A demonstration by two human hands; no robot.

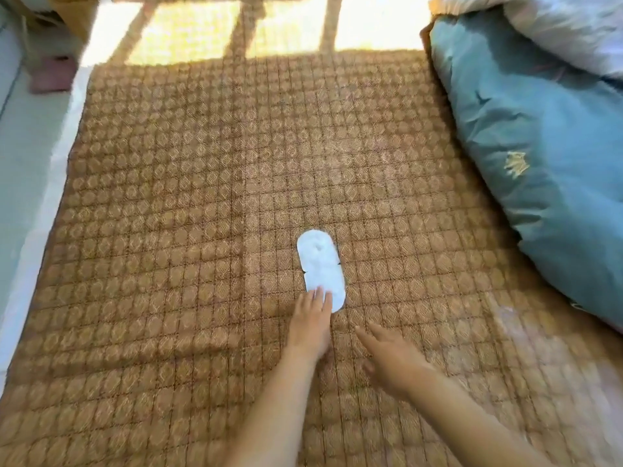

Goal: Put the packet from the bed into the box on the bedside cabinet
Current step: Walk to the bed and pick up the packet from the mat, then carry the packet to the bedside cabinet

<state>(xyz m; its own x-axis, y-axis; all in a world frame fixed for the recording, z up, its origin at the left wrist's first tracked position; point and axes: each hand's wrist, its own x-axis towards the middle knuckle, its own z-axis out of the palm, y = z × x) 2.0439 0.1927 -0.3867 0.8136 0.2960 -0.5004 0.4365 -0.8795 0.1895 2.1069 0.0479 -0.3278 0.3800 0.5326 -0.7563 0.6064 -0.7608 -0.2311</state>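
A flat white oblong packet lies on the brown woven mat that covers the bed, near the middle of the view. My left hand reaches forward with its fingers straight, and its fingertips rest on the packet's near end. My right hand hovers just right of it and a little nearer to me, fingers spread, holding nothing and apart from the packet. No box or bedside cabinet is in view.
A rolled teal quilt with a white cover on top lies along the bed's right side. The bed's left edge runs beside a pale floor, where a reddish slipper lies. Sunlight falls across the mat's far end.
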